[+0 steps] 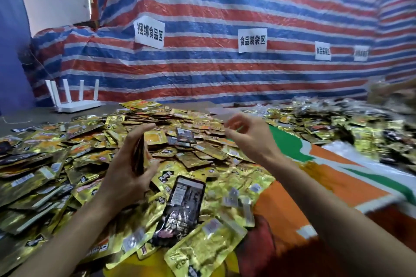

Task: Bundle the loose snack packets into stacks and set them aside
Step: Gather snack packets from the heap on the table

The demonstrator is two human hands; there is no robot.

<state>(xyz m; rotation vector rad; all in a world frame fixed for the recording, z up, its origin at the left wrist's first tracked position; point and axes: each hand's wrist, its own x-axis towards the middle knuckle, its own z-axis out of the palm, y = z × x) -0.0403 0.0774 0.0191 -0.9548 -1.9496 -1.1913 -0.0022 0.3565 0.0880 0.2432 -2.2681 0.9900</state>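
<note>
Packets in gold foil (45,177) lie heaped around the black packet (186,204). Above-left of it, the left hand (128,164) grips a small stack of packets (140,153) on edge. Above-right of it, the right hand (249,135) hovers blurred, fingers loosely spread, empty.

1. We've one cam only: head-worn, wide-angle.
2. It looks fwd & down from above the near side of the table (33,117); both forearms enter frame at the bottom corners.
3. Close range: we see the left hand (126,171), gripping a stack (140,155) of packets, centre-left; the right hand (247,135), fingers loosely bent, just right of centre.
4. Packet heap (67,164) fills lower left, orange-green cloth (337,175) lower right.
5. Far side: striped tarp (225,7) w/ paper signs (149,32) fills the top half, router (74,101) at left; frame edges bend & blur.
</note>
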